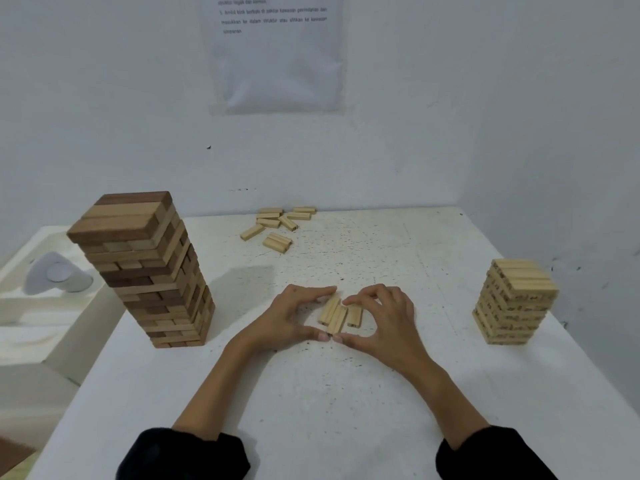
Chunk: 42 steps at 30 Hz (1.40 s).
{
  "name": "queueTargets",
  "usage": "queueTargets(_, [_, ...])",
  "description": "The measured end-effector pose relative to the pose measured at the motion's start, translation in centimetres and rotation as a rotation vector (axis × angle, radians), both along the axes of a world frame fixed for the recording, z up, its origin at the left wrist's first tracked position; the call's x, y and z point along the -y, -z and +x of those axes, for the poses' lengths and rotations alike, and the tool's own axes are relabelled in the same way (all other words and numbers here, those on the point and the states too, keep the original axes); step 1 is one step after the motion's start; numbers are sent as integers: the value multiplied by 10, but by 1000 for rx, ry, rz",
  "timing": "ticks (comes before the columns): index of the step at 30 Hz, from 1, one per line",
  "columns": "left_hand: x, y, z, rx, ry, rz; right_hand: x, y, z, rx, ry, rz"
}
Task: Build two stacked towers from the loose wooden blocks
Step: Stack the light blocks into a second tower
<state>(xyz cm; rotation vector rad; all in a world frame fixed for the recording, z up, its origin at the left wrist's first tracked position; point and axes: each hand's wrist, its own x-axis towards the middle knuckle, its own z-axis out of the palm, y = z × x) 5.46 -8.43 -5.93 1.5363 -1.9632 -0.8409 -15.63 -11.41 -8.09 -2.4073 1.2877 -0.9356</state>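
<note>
3 blocks (337,315) are laid flat side by side at table (381,393) centre, long axes running near-to-far, ends uneven; the mid one sticks out nearest.

L hand (291,317) is set on their left and R hand (384,320) on their right, so the group is framed between both.
- L index is stretched over the far end of the left block, with the thumb tip brought to the near end of the mid block.
- R index is curled down onto the far ends, with the thumb tip met against the L thumb at that same near end.
- The grp is thus pinched front-to-back by both hands. Blocks are still on the table, not lifted. The other fingers are curled loosely behind; whether they touch wood can't be told.

Tall tower (145,268), mixed dark/light wood, is stood well to the left. Short tower (514,301), pale wood, is stood well to the right. Loose pile (277,225) is scattered at the far edge by the wall.

Dark sleeves (187,455) are seen at the bottom. A printed sheet (277,57) is fixed to the wall; its text is too blurred to read.
</note>
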Motion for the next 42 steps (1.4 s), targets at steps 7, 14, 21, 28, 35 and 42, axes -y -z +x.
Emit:
queueTargets(7, [-1, 6, -4, -38, -70, -58, 4, 4, 0, 10, -17, -20])
queueTargets(14, [-2, 5, -8, 16, -66, -95, 13, -4, -10, 105, -119, 142])
queueTargets(21, [1, 13, -8, 79, -74, -139, 21, -2, -25, 40, -169, 264])
queueTargets(28, [1, 17, -11, 124, -93, -204, 20, 2, -19, 99, -108, 161])
queueTargets(35, [-1, 17, -14, 151, -89, -232, 18, 1, -20, 169, -172, 183])
queueTargets(42, [0, 19, -13, 149, -87, -234, 19, -2, -24, 133, -205, 221])
